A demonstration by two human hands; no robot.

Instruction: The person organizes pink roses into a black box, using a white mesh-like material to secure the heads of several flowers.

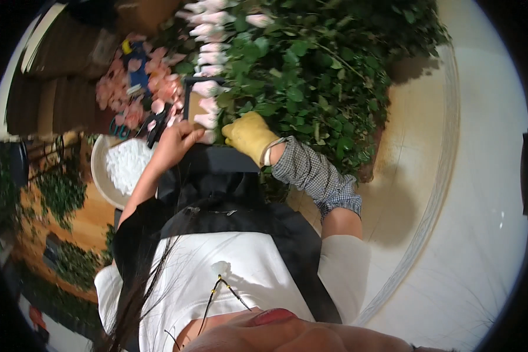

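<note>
A row of pink rose heads in white mesh sleeves (211, 57) runs away from me, their leafy green stems (311, 88) spreading to the right. My bare left hand (179, 142) is closed at the near end of the row, thumb and fingers against the nearest sleeved rose (206, 137). Just right of it, my right hand (249, 137) wears a yellow glove. Its fingers are curled in at the edge of the leaves beside the rose heads; what they hold is hidden. A dark-edged tray or board (197, 112) lies under the nearest roses.
Left of my forearm stands a pale round tub (101, 173) of small white pieces. Beyond it are loose pink petals (165, 88), teal-handled scissors (119, 128), a black tool (156, 130) and a blue object (138, 76). Cardboard boxes (70, 105) stand far left. Cut greenery (61, 188) lies on the floor.
</note>
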